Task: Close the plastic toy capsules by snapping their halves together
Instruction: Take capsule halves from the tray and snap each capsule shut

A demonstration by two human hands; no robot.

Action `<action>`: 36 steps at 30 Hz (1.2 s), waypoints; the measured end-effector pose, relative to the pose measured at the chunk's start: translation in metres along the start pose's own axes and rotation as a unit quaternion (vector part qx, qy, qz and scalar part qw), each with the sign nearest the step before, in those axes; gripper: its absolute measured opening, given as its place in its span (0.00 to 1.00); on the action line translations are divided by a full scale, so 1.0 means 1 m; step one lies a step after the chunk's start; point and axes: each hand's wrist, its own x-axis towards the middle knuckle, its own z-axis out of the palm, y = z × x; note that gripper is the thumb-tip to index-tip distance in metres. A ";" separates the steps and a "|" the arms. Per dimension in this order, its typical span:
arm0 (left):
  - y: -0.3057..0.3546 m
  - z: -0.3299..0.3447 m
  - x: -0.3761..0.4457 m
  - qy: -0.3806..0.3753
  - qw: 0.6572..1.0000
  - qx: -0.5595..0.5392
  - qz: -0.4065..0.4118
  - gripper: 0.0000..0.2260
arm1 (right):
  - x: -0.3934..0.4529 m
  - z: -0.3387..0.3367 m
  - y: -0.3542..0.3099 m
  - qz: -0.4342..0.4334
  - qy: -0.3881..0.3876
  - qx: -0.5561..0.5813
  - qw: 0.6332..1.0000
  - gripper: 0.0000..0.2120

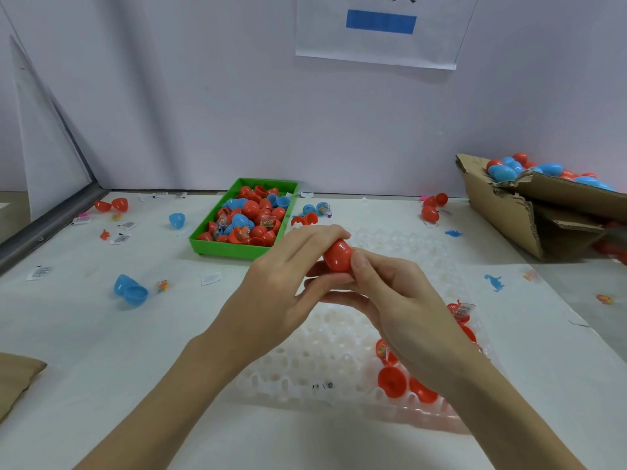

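A person's left hand (288,266) and right hand (397,293) meet above the middle of the table, both wrapped round a single red capsule (337,256); the left fingers curl over its far end, the right thumb presses its near side, and the two halves appear joined or nearly so. The shell looks light, stiff and glossy, so it is likely to slip unless each half is held by its rounded end and squeezed straight along its length; a skewed push would probably pop the seam rather than seat it. Below the hands lies a clear plastic tray (325,361) with moulded cups, holding several open red halves (392,381) at its right side. Beyond, a green bin (237,249) is heaped with red and blue capsules still open. A torn cardboard box (502,205) at the far right holds closed ones. Loose blue halves (130,290), paper slips and small toy figures are scattered across the white tabletop (118,351).
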 end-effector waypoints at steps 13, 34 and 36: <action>0.004 0.002 -0.001 0.045 0.998 0.031 0.007 0.15 | 0.000 0.005 0.001 0.014 0.012 0.108 0.994 0.18; 0.012 0.005 0.009 0.048 0.832 -0.430 -0.348 0.14 | 0.004 -0.004 0.010 -0.234 0.217 -0.389 0.865 0.19; 0.012 0.005 0.009 0.033 0.813 -0.439 -0.382 0.12 | 0.005 -0.005 0.013 -0.234 0.208 -0.412 0.856 0.20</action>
